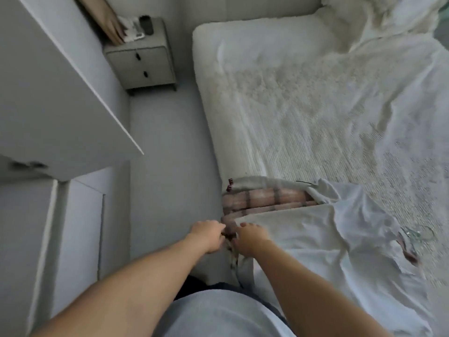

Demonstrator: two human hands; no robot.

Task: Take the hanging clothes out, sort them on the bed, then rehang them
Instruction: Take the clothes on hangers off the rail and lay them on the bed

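Head view: left hand (pixel 209 235) and right hand (pixel 247 239) both pinching pink plaid folded garment (pixel 262 198) at bed (pixel 279 105) near-left edge; long axis runs rightward under white shirt (pixel 315 234).

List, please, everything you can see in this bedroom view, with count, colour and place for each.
Bed with textured white cover: one, cream-white, right half of the view.
White cloth garment: at least one, white, spread on the bed's near edge.
Plaid pink-and-grey garment: one, lying at the bed's near left corner, partly under the white garment.
Clothes hangers: blurred, count unclear, on the bed at right.
Grey two-drawer nightstand: one, beside the bed's head.
Dark cylindrical object: one, on the nightstand.
White wardrobe door: one, open, at left.
Left hand: grips the plaid fabric at the bed's edge.
Right hand: grips the same fabric.
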